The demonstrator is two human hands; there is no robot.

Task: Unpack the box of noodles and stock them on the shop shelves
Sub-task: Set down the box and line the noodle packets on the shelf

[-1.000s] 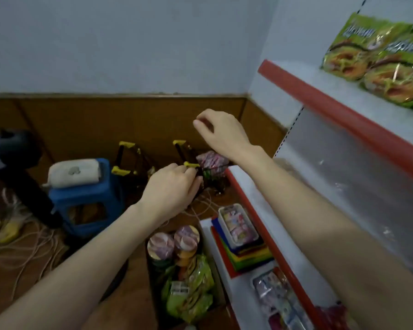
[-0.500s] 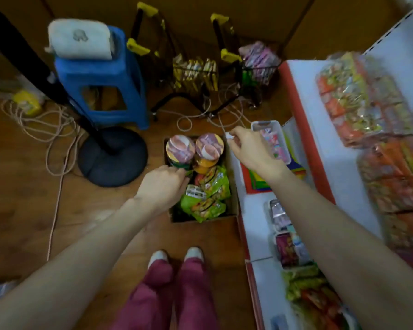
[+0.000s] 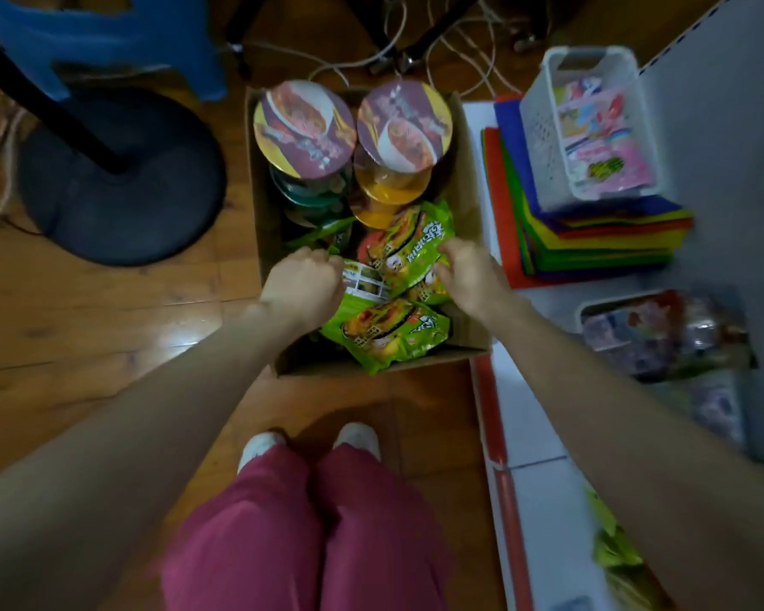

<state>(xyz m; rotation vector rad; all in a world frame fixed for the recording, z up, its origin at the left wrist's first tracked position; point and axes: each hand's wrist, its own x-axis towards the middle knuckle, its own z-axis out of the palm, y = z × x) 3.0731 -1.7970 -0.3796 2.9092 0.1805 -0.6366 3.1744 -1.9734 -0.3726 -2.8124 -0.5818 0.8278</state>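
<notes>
Noodle packet (image 3: 409,251) lies between left hand (image 3: 303,286) and curled fingers (image 3: 448,253) of right hand (image 3: 473,280).

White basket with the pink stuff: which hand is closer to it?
Right. The right hand is over the right side of the box, nearer the white basket; the left hand is across the box, farther left.

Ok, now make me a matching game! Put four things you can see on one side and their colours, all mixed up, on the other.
Things:
1. noodle packets
2. stool
3. basket
4. stand base

Colours:
a. white
b. green
c. black
d. blue

Pairs: 1-b, 2-d, 3-a, 4-c
</notes>
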